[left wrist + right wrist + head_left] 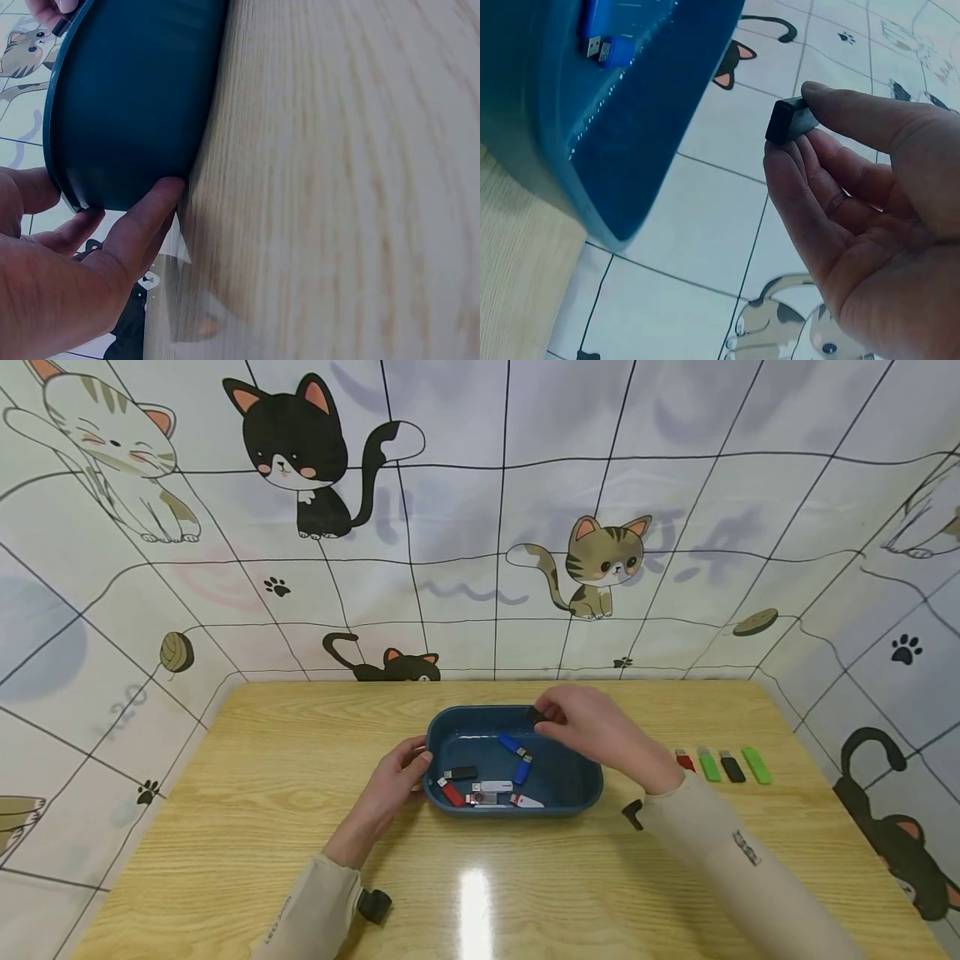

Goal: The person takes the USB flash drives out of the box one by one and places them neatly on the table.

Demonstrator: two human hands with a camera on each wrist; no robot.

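My right hand (pixel 581 722) pinches a black USB flash drive (pixel 791 120) between thumb and fingertips, over the back right rim of a dark blue plastic basin (pixel 566 772). My left hand (pixel 390 781) holds the basin's left end, with fingers against the outer wall in the left wrist view. Inside the basin lie a blue USB drive (pixel 512 744), another blue drive (pixel 521 770), a black drive (pixel 461 772), a red drive (pixel 452 793), a white drive (pixel 493 787) and a red-and-white drive (pixel 527 801). A silver drive (pixel 482 798) lies there too.
Right of the basin, a row of USB drives lies on the wooden table (pixel 300 735): a red one (pixel 686 761) partly behind my right forearm, a green one (pixel 708 765), a black one (pixel 732 767) and another green one (pixel 757 766). A cat-print cloth (pixel 465 527) hangs behind.
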